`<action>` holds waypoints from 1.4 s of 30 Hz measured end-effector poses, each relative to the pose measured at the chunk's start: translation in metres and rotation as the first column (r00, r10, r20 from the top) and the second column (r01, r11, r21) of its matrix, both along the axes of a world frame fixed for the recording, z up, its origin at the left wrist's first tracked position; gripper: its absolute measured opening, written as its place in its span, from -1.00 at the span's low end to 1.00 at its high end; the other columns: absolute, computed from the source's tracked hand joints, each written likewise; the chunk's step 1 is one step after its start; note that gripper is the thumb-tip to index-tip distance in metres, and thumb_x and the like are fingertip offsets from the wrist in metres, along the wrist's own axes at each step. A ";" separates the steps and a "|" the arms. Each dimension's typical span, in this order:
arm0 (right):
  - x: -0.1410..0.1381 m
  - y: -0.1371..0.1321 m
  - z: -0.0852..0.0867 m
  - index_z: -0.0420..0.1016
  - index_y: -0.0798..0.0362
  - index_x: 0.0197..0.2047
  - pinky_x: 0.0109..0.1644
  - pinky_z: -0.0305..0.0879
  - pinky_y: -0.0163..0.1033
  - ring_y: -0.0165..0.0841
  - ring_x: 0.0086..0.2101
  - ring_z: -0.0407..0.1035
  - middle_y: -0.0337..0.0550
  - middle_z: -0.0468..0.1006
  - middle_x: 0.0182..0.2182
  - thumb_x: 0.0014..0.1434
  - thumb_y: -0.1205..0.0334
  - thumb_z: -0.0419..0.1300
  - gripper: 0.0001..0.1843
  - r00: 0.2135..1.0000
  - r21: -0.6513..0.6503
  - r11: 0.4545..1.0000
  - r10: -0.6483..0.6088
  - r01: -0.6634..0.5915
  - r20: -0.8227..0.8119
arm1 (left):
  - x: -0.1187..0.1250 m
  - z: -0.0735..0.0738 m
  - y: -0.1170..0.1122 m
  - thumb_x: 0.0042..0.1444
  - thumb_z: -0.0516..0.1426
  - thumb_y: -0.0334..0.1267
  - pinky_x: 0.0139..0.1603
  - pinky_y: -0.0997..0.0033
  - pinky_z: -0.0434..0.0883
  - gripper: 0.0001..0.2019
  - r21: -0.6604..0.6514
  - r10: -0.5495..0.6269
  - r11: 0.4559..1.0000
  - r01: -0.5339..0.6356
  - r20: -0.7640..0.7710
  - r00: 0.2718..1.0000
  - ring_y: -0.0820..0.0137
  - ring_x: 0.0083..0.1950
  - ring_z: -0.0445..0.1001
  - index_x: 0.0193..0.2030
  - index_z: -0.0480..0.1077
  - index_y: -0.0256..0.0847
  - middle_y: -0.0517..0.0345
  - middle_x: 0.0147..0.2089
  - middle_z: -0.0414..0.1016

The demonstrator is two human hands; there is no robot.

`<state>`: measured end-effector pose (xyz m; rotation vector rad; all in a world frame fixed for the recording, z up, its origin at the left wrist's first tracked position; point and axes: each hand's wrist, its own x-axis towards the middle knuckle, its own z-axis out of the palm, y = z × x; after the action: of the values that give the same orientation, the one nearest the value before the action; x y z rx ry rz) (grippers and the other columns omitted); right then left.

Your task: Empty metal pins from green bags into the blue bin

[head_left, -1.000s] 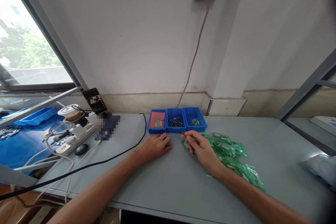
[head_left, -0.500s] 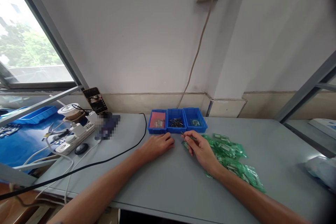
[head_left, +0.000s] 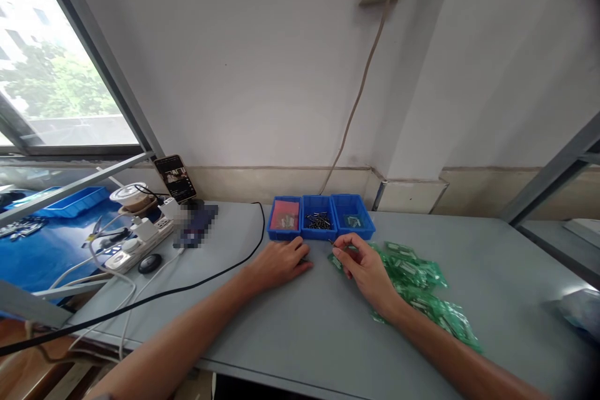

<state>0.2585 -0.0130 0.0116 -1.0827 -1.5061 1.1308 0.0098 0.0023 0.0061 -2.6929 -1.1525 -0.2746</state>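
Dark slim piece | long axis pointing forward-left | pinched in right hand | left hand: grip, cannot tell

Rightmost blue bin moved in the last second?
No. The rightmost blue bin shows no shift either way: same spot just left of the tiled pillar base.

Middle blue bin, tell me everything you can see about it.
The middle bin is open-topped, rectangular and looks like plastic. It stands upright on the grey table, side by side with the left bin and the right bin, seemingly touching both. Dark and silvery slender pieces, metallic in look, lie jumbled inside.
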 end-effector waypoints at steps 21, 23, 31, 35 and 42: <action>-0.002 0.000 -0.002 0.52 0.01 -0.11 -0.45 0.19 -0.22 -0.43 -0.53 0.21 -0.12 0.52 -0.24 0.32 -0.28 0.23 -0.52 0.995 -0.008 1.000 -0.006 0.005 -0.100 | -0.005 0.003 0.002 0.51 0.04 -0.02 -0.36 0.42 0.32 -0.74 -0.037 -0.020 0.999 0.023 0.074 0.997 0.34 -0.10 0.53 -0.02 0.35 -0.17 0.10 -0.04 0.45; -0.001 0.000 -0.002 0.51 0.01 -0.10 -0.43 0.18 -0.22 -0.43 -0.52 0.20 -0.14 0.50 -0.24 0.33 -0.26 0.23 -0.54 0.994 -0.008 1.000 0.007 -0.008 -0.107 | -0.005 0.006 0.001 0.51 0.04 0.00 -0.38 0.40 0.31 -0.72 -0.024 -0.011 1.000 0.012 0.038 0.999 0.31 -0.10 0.54 -0.03 0.35 -0.18 0.08 -0.02 0.45; 0.003 -0.005 0.004 0.40 -0.08 -0.11 -0.38 0.18 -0.23 -0.34 -0.44 0.23 -0.27 0.35 -0.39 0.39 -0.10 0.22 -0.72 0.991 0.168 0.976 -0.135 0.136 -0.015 | -0.006 0.004 0.001 0.52 0.00 0.03 -0.39 0.41 0.29 -0.69 -0.003 0.007 1.000 -0.007 0.005 1.000 0.29 -0.12 0.53 -0.02 0.35 -0.18 0.05 -0.01 0.44; 0.004 -0.007 0.007 0.47 -0.06 -0.12 -0.26 0.28 -0.17 -0.30 -0.37 0.29 -0.18 0.41 -0.29 0.42 0.00 0.20 -0.80 0.975 0.378 0.917 -0.183 0.125 0.123 | -0.007 -0.001 0.003 0.53 -0.02 0.02 -0.39 0.41 0.28 -0.69 -0.014 0.001 1.000 0.000 0.033 0.999 0.33 -0.16 0.52 -0.01 0.34 -0.17 0.09 -0.04 0.44; 0.004 -0.012 0.009 0.49 -0.06 -0.13 -0.23 0.26 -0.17 -0.31 -0.36 0.30 -0.20 0.41 -0.28 0.44 0.06 0.19 -0.84 0.971 0.440 0.883 -0.225 0.166 0.085 | -0.007 -0.005 0.005 0.54 -0.02 -0.02 -0.34 0.42 0.35 -0.72 -0.028 -0.014 0.999 0.016 0.066 0.998 0.38 -0.22 0.51 -0.02 0.37 -0.16 0.12 -0.04 0.45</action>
<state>0.2624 -0.0245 0.0210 -0.9860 -1.6113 0.5532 0.0033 0.0076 0.0016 -2.7375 -1.1627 -0.3544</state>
